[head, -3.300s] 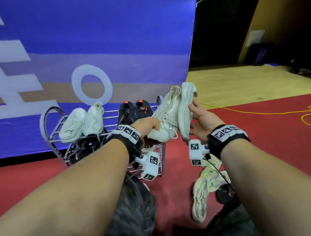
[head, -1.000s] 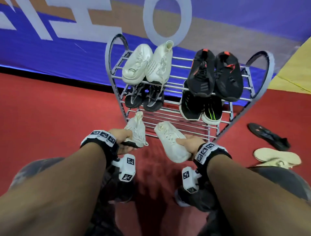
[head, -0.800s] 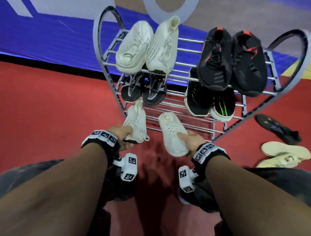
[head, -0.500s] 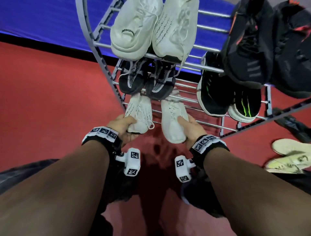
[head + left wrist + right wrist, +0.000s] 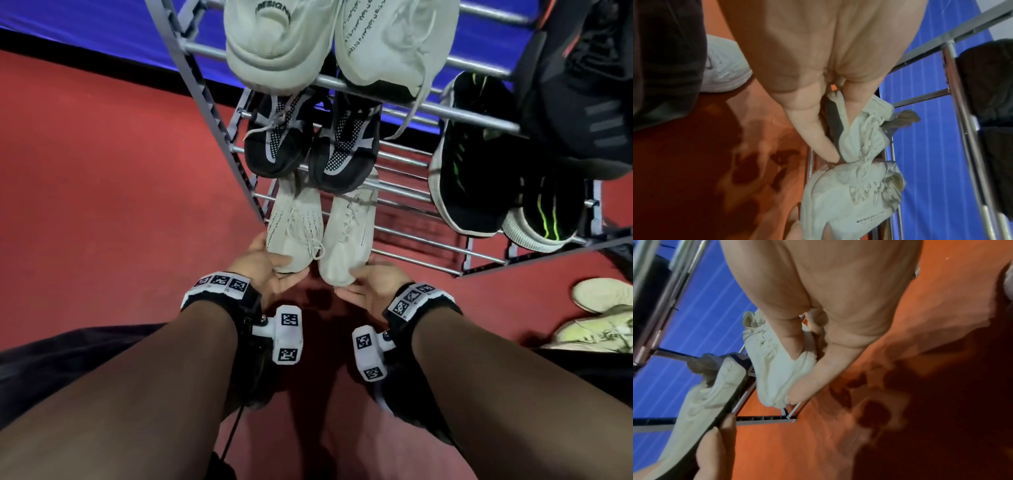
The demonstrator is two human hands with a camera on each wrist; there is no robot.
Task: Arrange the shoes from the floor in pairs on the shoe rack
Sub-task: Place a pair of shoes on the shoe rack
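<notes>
Free bottom-shelf bars point(image 5: 421, 240) beside white pair point(image 5: 322, 233)

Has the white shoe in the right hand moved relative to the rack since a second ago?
Yes. The white shoe held by the right hand has gone forward onto the shoe rack bottom bars, beside its mate.

This looks like a staged indoor hall or recording space, not a home. A red carpet point(image 5: 102, 212) covers the floor, and a big blue banner point(image 5: 102, 20) stands behind the metal shoe rack point(image 5: 428, 113).
</notes>
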